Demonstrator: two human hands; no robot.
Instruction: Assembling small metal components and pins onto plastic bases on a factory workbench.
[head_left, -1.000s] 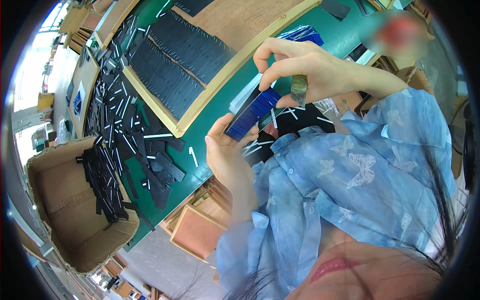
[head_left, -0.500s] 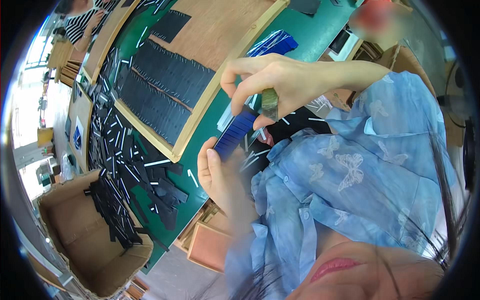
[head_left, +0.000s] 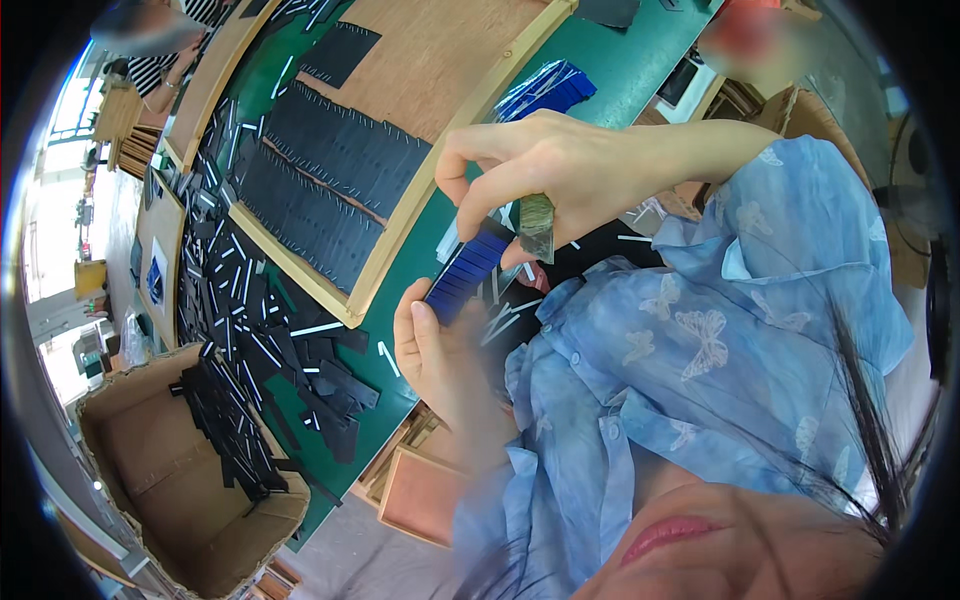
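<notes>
In front of my chest, both hands hold a flat blue piece (head_left: 466,275) crossed by dark lines. The fingers and thumb of my left hand (head_left: 428,335) pinch its lower end. My right hand (head_left: 545,165) grips the upper end between fingertips and thumb. Tucked in that same hand is a short greenish tool (head_left: 537,222) with a pointed grey end; its exact kind I cannot tell. Beyond my right hand, a bundle of blue pieces (head_left: 548,90) with pale strips lies on the green table (head_left: 385,350).
A wooden-framed board (head_left: 440,70) carries rows of black pieces (head_left: 310,215). Black and white strips (head_left: 240,290) are strewn left of it. A cardboard box (head_left: 160,470) at lower left contains more black strips. Across the table is another person (head_left: 160,85) in stripes.
My right hand has shifted slightly left, and the greenish tool in it has turned a little. The blue piece stays between both hands. The person across has leaned further into view.
</notes>
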